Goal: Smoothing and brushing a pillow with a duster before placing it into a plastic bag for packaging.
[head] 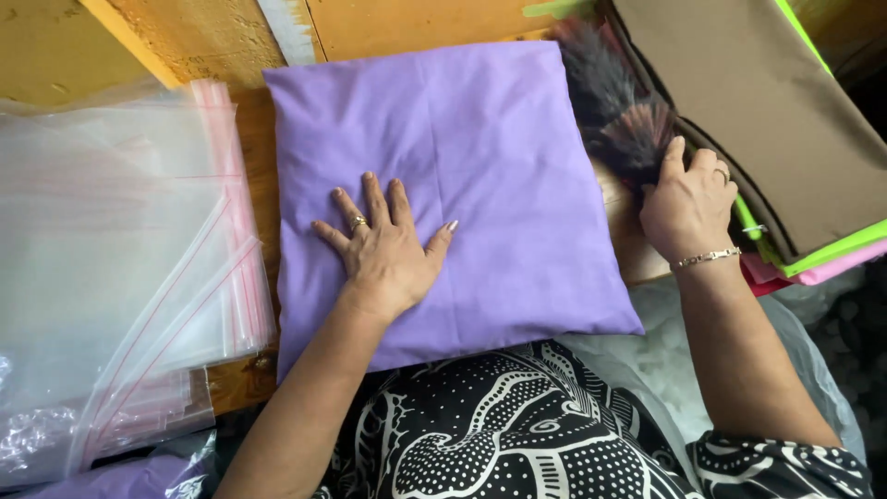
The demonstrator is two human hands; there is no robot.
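While the left hand (383,254) is pressing flat, fingers spread, on the purple cushion (462,148) lying on the table (249,379), the right hand (688,203) is closing on a brush (619,115) just beside it. Judgement: keep the palm centred, stopping fabric creep.

L hand (383,249) sits mid-frame, palm down, fingers spread flat, ring on one finger, forearm running down to lower left. R hand (688,203) at right of frame, fingers curled in a grip, bracelet on wrist, forearm angling to lower right corner.
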